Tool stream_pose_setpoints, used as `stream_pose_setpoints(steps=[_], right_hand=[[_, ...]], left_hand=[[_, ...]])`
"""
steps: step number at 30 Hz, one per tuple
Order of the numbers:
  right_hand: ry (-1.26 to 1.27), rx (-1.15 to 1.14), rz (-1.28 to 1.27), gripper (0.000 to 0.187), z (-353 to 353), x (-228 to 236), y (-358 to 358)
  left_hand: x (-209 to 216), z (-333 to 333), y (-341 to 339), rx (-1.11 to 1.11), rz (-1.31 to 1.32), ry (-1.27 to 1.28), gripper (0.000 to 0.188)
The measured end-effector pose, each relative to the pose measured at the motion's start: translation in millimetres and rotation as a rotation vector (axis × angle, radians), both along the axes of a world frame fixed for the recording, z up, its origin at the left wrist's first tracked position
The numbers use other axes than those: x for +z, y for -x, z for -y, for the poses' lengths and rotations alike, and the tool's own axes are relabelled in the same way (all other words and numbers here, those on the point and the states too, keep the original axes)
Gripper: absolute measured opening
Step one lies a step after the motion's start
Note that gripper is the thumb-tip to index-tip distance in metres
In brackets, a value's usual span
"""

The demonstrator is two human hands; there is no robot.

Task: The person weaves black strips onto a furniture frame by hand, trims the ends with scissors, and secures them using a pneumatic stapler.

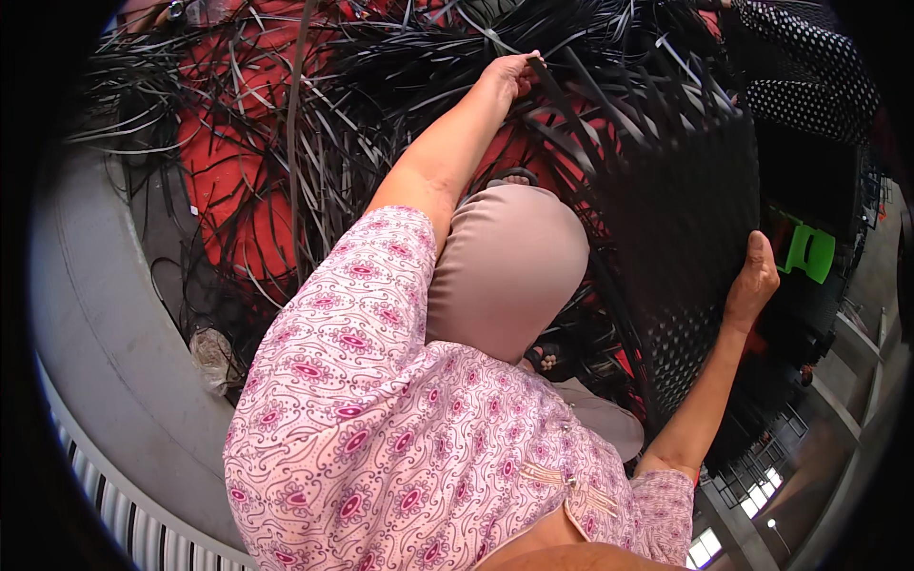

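My left hand [514, 74] reaches forward with its fingers closed on a thin black strip [562, 95] that runs into the weave. My right hand [752, 281] grips the edge of a large black woven panel [685, 247], which stands tilted beside my knee. Loose black strips [314, 114] lie tangled over a red mat [224, 181] on the floor ahead of me. My bent knee in beige cloth [509, 266] sits between my two arms.
A grey concrete floor [95, 314] curves along the left. A crumpled plastic scrap [214, 357] lies near my left side. A green plastic chair [809, 252] stands at the right, and another person in black dotted cloth [809, 67] is at the upper right.
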State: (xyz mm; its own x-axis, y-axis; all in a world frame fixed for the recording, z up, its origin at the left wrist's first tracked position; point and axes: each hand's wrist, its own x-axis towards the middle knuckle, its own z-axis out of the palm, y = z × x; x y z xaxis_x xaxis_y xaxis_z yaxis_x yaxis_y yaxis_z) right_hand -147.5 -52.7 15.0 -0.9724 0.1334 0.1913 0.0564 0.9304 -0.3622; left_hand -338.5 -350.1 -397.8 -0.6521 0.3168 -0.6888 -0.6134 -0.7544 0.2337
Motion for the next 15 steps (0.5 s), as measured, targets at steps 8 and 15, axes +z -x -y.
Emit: stream_pose_setpoints(steps=[8,15], right_hand=[[0.188,0.009,0.034,0.056,-82.5,36.4,-33.7],[0.098,-0.073,-0.085,0.066,-112.3,39.2,-82.5]], left_hand=[[2.6,-21.4,-6.6,-0.129,-0.160,-0.184,0.011],[7.2,-73.1,-23.8,-0.407,-0.196,0.048,0.020]])
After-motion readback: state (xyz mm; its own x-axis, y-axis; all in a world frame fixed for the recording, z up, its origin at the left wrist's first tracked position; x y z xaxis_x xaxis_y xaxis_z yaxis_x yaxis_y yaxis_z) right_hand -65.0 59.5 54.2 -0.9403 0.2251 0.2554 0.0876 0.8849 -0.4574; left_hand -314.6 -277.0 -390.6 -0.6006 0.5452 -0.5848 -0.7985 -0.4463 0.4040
